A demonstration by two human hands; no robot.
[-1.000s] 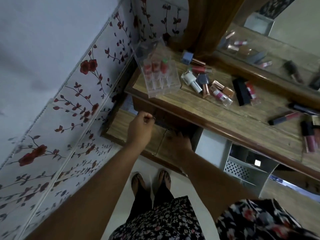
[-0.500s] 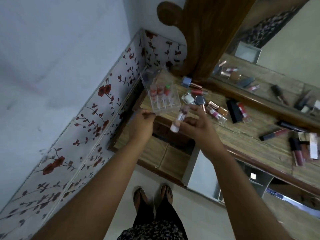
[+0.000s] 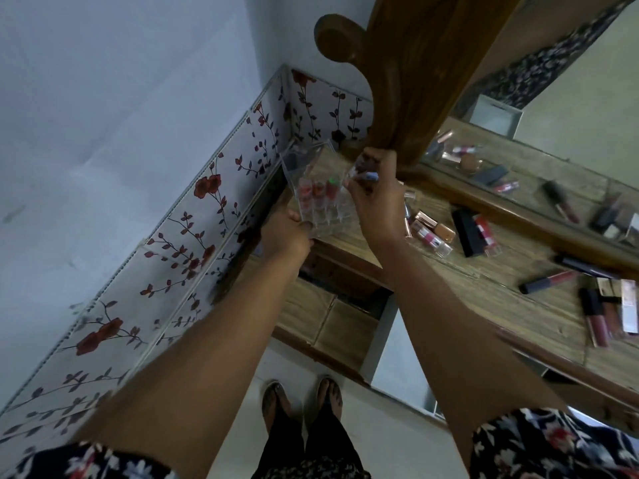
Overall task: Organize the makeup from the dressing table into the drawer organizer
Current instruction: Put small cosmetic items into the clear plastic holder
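Clear acrylic organizer [image 3: 313, 191] gripped at its near corner by left hand [image 3: 285, 233]. Right hand [image 3: 375, 198], half a second ago low at table edge, now pinches a small tube [image 3: 363, 174] above the cells: insertion imminent. Remaining makeup [image 3: 432, 233] scattered across dressing table [image 3: 518, 305].

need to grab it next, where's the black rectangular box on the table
In the head view, the black rectangular box lies on the wooden dressing table, right of the right hand, between a gold-capped bottle and a red tube.
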